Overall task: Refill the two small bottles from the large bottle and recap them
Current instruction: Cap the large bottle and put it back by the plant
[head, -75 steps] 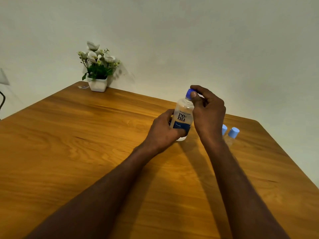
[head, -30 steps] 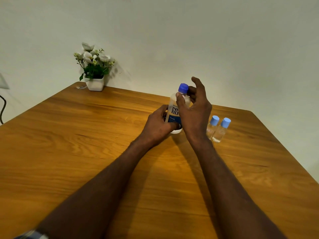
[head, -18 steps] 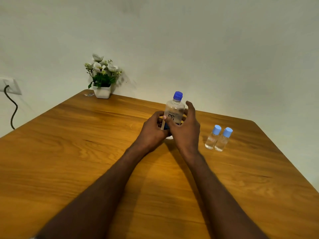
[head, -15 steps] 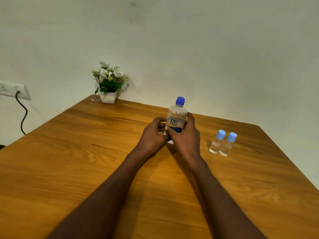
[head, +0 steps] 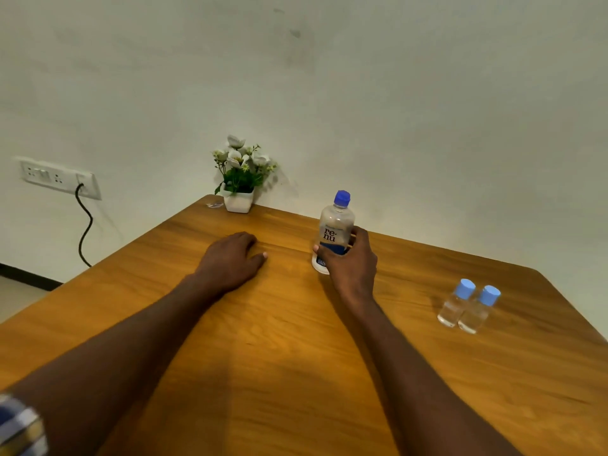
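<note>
The large clear bottle (head: 335,230) with a dark blue cap and a "re-nu" label stands upright on the wooden table (head: 296,357). My right hand (head: 350,261) is wrapped around its lower half. Off to the left, my left hand (head: 230,261) rests palm down on the table, holding nothing, fingers loosely curled. Two small clear bottles stand side by side at the right, both with light blue caps on: the left small bottle (head: 455,304) and the right small bottle (head: 477,311).
A white pot of white flowers (head: 240,179) sits at the table's far corner against the wall. A wall socket with a black cable (head: 84,222) is at the left. The table's right edge runs close behind the small bottles.
My left hand let go of the large bottle and moved left onto the table. My right hand came down from the cap to grip the bottle's body. The view tilted up.
</note>
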Demonstrator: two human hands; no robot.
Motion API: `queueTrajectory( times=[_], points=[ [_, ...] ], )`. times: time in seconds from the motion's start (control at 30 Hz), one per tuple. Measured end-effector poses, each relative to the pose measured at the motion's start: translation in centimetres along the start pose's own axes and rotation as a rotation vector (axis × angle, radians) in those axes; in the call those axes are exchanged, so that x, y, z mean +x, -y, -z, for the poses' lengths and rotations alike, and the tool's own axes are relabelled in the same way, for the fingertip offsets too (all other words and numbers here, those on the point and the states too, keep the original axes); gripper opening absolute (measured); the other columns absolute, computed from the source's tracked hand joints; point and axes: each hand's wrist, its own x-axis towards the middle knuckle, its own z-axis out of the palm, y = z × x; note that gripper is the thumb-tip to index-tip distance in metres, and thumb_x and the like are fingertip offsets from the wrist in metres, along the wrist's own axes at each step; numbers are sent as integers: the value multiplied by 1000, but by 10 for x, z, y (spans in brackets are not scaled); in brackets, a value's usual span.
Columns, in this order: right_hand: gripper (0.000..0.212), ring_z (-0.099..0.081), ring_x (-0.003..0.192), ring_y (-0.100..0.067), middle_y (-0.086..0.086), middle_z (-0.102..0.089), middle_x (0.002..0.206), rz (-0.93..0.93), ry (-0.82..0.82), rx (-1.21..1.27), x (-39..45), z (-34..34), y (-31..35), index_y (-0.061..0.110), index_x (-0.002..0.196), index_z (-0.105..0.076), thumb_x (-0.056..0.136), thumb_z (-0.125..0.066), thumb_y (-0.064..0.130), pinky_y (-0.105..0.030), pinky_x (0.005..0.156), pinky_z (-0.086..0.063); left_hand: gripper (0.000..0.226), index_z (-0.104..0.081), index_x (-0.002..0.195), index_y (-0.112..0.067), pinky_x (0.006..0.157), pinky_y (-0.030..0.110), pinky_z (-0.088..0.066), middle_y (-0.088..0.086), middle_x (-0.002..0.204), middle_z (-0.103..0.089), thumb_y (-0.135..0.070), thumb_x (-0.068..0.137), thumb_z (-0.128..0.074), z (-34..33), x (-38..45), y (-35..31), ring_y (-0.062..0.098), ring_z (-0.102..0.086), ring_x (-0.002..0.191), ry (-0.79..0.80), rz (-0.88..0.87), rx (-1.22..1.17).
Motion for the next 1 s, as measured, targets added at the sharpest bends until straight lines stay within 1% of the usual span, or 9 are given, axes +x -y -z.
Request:
queueTrajectory(
  times=[0.07,0.13,0.27,0.4,0.57,0.67,0.77,0.9,1.0],
  points=[
    [75,-65,119,-21,-4,-66,132,2,2,7,9,-19,2,14,139,-52,78,-90,34,-29,90,-56,58,-51,147,-20,110,41,-43,4,148,-57,-57,102,-51,-2,11,4,24,-54,134,24,-27,37],
    [73,-65,117,-20,-4,-66,131,19,15,4,21,-40,4,14,138,-52,79,-90,35,-27,88,-55,58,-49,146,-24,114,45,-37,2,151,-54,-61,101,-46,-6,19,7,23,-49,139,13,-15,82],
    [67,-66,112,-19,-3,-67,126,35,34,-2,46,-75,2,15,133,-55,79,-89,37,-26,84,-54,54,-46,143,-28,117,47,-29,-2,152,-51,-62,101,-41,-14,23,10,20,-43,143,15,-3,116],
    [65,-66,112,-20,-2,-66,126,43,30,-7,67,-103,-2,17,130,-55,79,-89,38,-27,85,-55,55,-45,141,-32,116,48,-27,-6,151,-51,-66,98,-39,-18,33,14,17,-40,144,13,16,118],
    [63,-66,115,-22,-5,-67,130,9,45,9,86,-123,-6,14,131,-55,83,-85,41,-28,87,-55,56,-45,138,-32,116,50,-25,-5,148,-53,-69,97,-36,-23,48,15,18,-41,142,12,16,137],
    [63,-67,114,-23,-6,-69,129,-15,74,5,95,-132,-8,13,130,-56,85,-83,46,-26,83,-53,56,-45,137,-31,112,50,-27,-4,147,-53,-68,97,-37,-25,51,14,19,-41,141,0,16,153],
    [64,-68,113,-24,-6,-70,129,-17,115,-15,104,-137,-10,15,135,-58,87,-78,52,-27,82,-51,57,-45,138,-30,111,51,-27,-3,149,-52,-68,97,-36,-25,52,13,20,-41,142,-12,12,164],
    [68,-67,117,-22,-3,-69,135,-29,152,-18,110,-139,-14,22,143,-56,88,-74,58,-29,86,-53,57,-45,139,-30,111,51,-27,-3,150,-51,-68,97,-36,-25,52,13,20,-40,142,-20,13,162],
    [68,-68,117,-22,-2,-70,134,-34,159,-37,112,-141,-17,24,142,-57,88,-72,62,-34,91,-56,56,-45,138,-30,111,50,-27,-3,149,-52,-68,97,-36,-25,52,12,20,-40,142,-24,13,168]
  ],
)
